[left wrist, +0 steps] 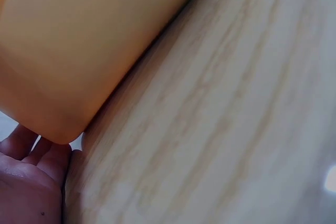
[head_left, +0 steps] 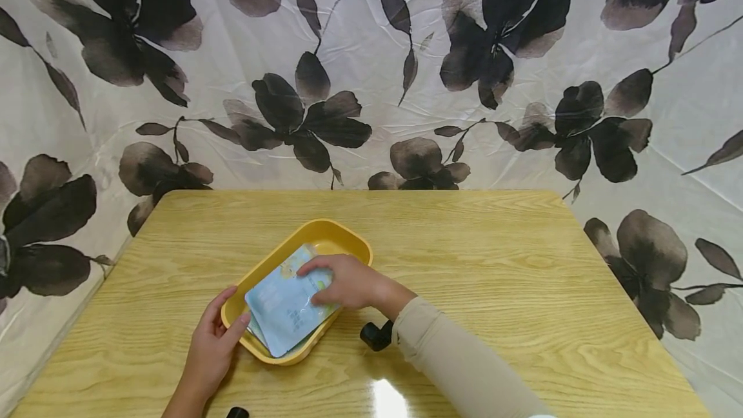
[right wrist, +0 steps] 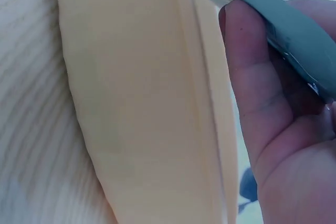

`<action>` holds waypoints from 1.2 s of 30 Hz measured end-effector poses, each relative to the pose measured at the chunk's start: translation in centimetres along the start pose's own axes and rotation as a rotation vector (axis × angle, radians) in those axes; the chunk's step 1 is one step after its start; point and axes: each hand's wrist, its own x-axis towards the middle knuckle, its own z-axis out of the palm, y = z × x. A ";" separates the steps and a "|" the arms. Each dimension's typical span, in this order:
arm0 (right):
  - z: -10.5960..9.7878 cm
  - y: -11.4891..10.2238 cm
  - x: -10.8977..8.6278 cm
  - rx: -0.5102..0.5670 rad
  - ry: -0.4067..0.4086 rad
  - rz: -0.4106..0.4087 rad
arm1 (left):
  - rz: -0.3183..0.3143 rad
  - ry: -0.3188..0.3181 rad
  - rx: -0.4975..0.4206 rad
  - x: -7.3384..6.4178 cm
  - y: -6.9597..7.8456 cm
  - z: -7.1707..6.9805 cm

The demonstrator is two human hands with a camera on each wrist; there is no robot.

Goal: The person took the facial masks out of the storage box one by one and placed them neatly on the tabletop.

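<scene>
A yellow plastic basket sits at an angle on the table, left of the middle. My left hand holds its near left corner, the thumb over the rim and the fingers along the outer wall. Inside lies a light blue flat packet with printed marks, on top of at least one similar packet, mostly hidden. My right hand reaches over the right side and grips the top packet. In the right wrist view the packet's teal edge runs between the fingers, beside the basket's wall.
A small black object lies right of the basket, partly behind the right sleeve. Another black piece shows at the bottom edge. The wood-grain table ends at a flower-printed cloth behind and at both sides.
</scene>
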 end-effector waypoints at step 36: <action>-7.0 5.0 -6.4 0.398 0.333 -0.077 | 0.030 0.001 -0.046 -0.1 -0.3 0.0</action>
